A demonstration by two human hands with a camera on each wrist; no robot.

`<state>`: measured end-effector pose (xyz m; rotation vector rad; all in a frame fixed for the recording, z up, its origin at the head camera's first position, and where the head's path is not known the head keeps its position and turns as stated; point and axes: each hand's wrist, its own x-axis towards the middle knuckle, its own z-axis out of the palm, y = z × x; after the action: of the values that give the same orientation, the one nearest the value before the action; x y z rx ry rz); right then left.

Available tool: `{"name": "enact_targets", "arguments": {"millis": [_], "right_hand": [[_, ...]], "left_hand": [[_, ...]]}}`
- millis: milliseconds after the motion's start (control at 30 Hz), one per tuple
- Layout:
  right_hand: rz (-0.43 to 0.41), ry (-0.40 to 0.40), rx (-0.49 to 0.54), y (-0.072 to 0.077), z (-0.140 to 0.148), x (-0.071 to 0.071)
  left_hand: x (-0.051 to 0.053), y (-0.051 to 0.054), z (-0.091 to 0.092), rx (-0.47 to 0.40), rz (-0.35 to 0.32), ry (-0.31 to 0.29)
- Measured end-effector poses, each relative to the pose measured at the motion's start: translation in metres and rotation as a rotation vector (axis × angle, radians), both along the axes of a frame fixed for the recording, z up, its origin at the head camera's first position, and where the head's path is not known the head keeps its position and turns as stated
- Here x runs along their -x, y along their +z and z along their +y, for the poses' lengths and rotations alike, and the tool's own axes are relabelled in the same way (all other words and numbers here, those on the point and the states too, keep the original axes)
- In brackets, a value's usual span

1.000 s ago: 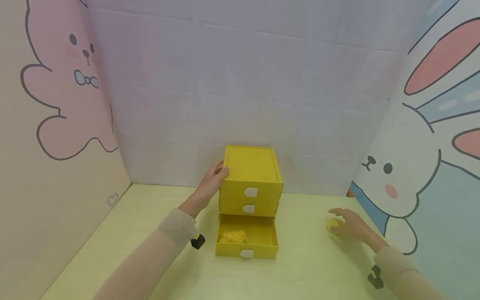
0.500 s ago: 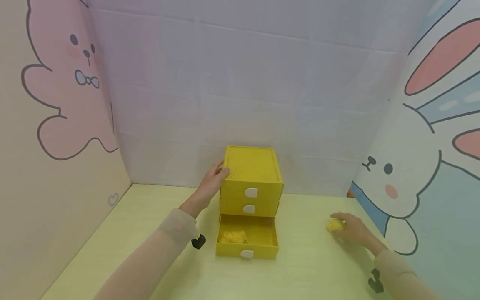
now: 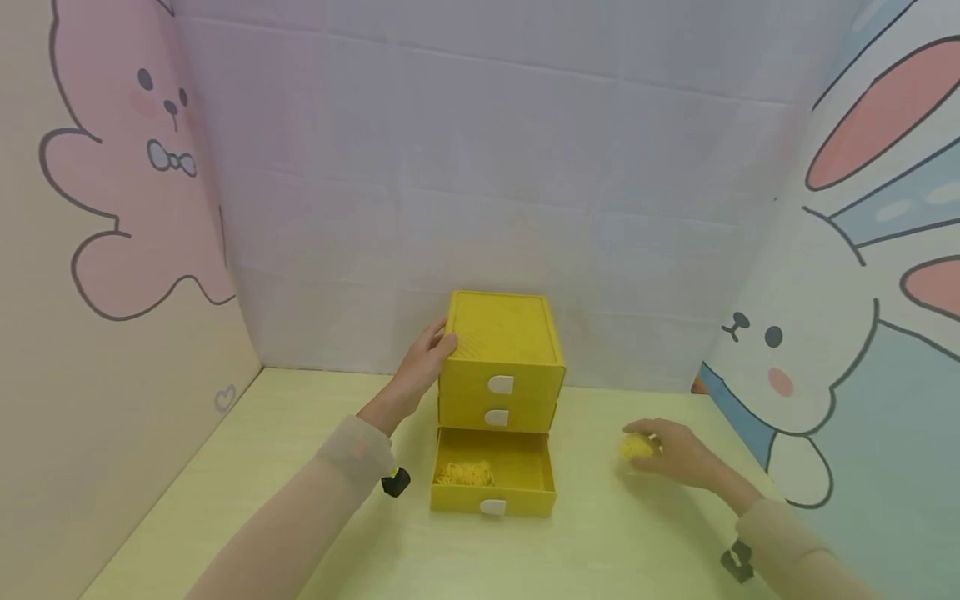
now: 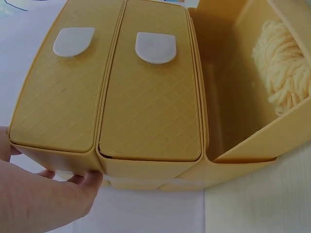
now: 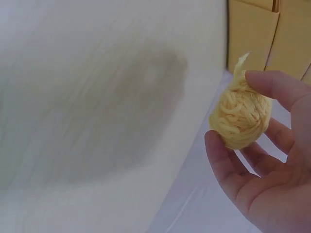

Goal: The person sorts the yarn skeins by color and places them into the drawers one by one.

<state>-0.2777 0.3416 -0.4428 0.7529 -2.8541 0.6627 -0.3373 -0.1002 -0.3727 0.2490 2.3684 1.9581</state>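
Note:
A small yellow drawer cabinet point(image 3: 502, 329) stands on the table, its bottom drawer point(image 3: 525, 467) pulled out. My left hand point(image 3: 420, 367) grips the cabinet's upper left edge, thumb on top and fingers along the side point(image 4: 48, 189). Inside the open drawer, at its left, lies a bundle of yellow yarn point(image 3: 465, 474), seen close in the left wrist view point(image 4: 284, 65). To the right of the cabinet, my right hand point(image 3: 682, 454) holds a small yellow ball of yarn point(image 5: 240, 116) between thumb and fingers. The ball is off the table, with a loose end sticking up.
White tabs mark the two closed upper drawers point(image 3: 501, 385). The pale yellow table point(image 3: 600, 542) is bounded by a plain back wall point(image 3: 487, 167) and side walls with a bear and a rabbit point(image 3: 795, 333) printed on them.
My right hand has taken hold of the yarn ball, lifted it and moved left toward the cabinet. The left hand, the cabinet and the open drawer have stayed in place.

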Motion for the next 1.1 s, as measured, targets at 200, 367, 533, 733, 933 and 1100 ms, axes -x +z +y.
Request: {"name": "enact_targets", "arguments": {"millis": [200, 367, 533, 733, 933, 1100], "right_hand": [[-0.032, 0.089, 0.037, 0.017, -0.034, -0.007], [-0.052, 0.162, 0.067, 0.025, -0.060, -0.012], [-0.059, 0.208, 0.081, 0.030, -0.086, -0.014], [-0.049, 0.261, 0.080, 0.031, -0.119, -0.010], [-0.050, 0.291, 0.087, 0.024, -0.146, -0.005], [-0.094, 0.290, 0.068, 0.012, -0.160, 0.003]], "left_hand": [[0.001, -0.001, 0.000, -0.004, 0.006, -0.006], [0.001, -0.002, 0.000, -0.005, 0.005, -0.006], [0.001, -0.001, 0.000, -0.012, 0.005, -0.009], [0.000, 0.001, -0.001, -0.024, 0.001, -0.006], [-0.001, 0.001, -0.001, -0.032, 0.010, -0.015], [-0.003, 0.002, 0.000, -0.022, 0.009, -0.005]]}}
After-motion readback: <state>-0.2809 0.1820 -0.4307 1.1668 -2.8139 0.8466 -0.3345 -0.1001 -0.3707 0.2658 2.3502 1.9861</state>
